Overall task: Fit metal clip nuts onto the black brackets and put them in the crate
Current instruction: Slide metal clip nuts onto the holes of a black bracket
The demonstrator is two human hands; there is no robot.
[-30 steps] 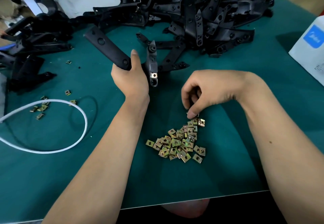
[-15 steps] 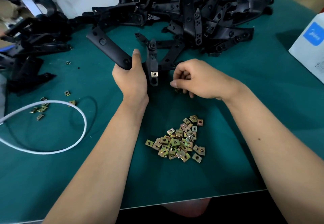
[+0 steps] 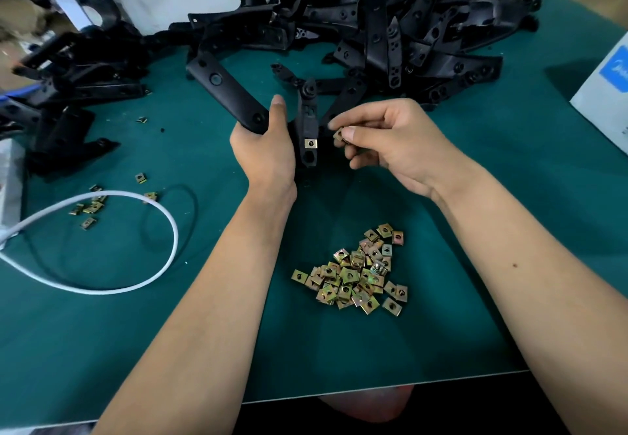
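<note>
The person's left hand (image 3: pixel 263 152) grips a black bracket (image 3: pixel 231 94) above the green table (image 3: pixel 441 332), thumb laid up along its near end and the fingers wrapped behind, out of sight. The wide arm of this bracket runs on a diagonal, its long axis rising from the hand toward the far left, with a round hole showing midway along the flat face. A second, narrower arm (image 3: pixel 308 128) of the same piece stands nearly upright just to the right of the thumb, its long axis pointing away from the person. One fitted clip nut (image 3: pixel 310 143) sits on the lower part of that arm, face toward the camera, with an open hole below it.

The right hand (image 3: pixel 390 142) is just beside the upright arm, to its right and not touching it. Its thumb and forefinger pinch a loose clip nut (image 3: pixel 338 135), held level with the fitted one; the other fingers are curled under. Which way the loose nut's open side faces cannot be made out.

A heap of clip nuts (image 3: pixel 356 274) lies on the table nearer the person, between the two forearms. A large pile of brackets (image 3: pixel 390 33) lies at the far side. A white cable (image 3: pixel 136 281) loops at the left with a few stray nuts (image 3: pixel 90 208) near it, and a white box (image 3: pixel 605 87) stands at the right edge.
</note>
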